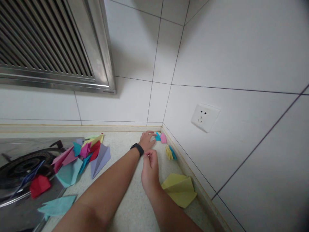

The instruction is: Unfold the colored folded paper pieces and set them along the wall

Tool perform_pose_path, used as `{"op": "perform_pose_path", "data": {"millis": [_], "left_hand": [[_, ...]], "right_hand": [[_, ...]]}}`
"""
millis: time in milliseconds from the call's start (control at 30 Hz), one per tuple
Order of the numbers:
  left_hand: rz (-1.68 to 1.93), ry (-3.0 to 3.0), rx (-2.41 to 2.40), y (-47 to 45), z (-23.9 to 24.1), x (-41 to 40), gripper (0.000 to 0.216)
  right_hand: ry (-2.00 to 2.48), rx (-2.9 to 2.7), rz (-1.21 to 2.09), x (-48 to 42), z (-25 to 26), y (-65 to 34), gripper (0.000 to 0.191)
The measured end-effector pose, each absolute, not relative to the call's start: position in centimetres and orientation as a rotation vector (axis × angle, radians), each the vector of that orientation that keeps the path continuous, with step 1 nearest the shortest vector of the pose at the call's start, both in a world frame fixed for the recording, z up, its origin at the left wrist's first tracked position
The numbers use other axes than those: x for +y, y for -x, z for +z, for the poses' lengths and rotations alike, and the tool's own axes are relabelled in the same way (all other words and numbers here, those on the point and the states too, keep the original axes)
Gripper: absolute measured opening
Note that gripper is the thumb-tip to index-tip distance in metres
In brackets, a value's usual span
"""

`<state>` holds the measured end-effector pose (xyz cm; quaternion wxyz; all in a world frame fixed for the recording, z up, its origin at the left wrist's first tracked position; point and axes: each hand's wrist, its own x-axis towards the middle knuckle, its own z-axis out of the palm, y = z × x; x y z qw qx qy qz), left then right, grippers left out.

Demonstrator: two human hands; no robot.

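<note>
My left hand (146, 140), with a black band on its wrist, reaches into the counter corner. Its fingertips are pinched on a small blue folded paper (157, 137). A small pink folded paper (163, 138) lies right beside the blue one. My right hand (149, 167) hovers just behind the left wrist with its fingers curled into a loose pinch, and I see nothing in them. A yellow and a blue folded piece (170, 152) lie to the right of it by the wall. A larger yellow folded paper (180, 190) lies next to my right wrist.
A heap of coloured folded papers (84, 154) sits at the left on the speckled counter (130, 206). A red piece (40, 185) and a teal piece (58, 206) lie on the steel gas hob (21, 167). A range hood (55, 45) hangs above. A wall socket (204, 117) is at the right.
</note>
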<state>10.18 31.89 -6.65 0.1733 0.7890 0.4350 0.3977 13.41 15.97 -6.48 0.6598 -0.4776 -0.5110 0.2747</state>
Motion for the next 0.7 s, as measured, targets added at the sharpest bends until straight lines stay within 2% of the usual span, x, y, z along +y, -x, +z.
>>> {"op": "perform_pose_path", "data": {"millis": [100, 233, 333, 500, 700], "left_hand": [[1.365, -2.022, 1.268, -8.9, -4.1, 30.8, 0.03], [1.562, -1.779, 1.291, -6.9, -0.1, 26.9, 0.037], [1.667, -1.58, 1.022, -5.0, 2.1, 21.8, 0.03], [1.237, -2.016, 0.942, 0.0, 2.7, 12.5, 0.026], [0.891, -2.5, 1.075, 4.8, -2.7, 5.5, 0.031]], "right_hand": [[1.073, -1.134, 0.591, 16.1, -6.7, -13.6, 0.008], [1.058, -1.127, 0.576, 16.3, -6.8, -13.6, 0.01], [1.038, -1.178, 0.559, 16.2, -6.6, -13.4, 0.011], [0.982, -1.369, 0.599, 15.7, -6.2, -13.2, 0.008], [0.937, -1.669, 0.848, 14.9, -6.9, -12.7, 0.007]]}}
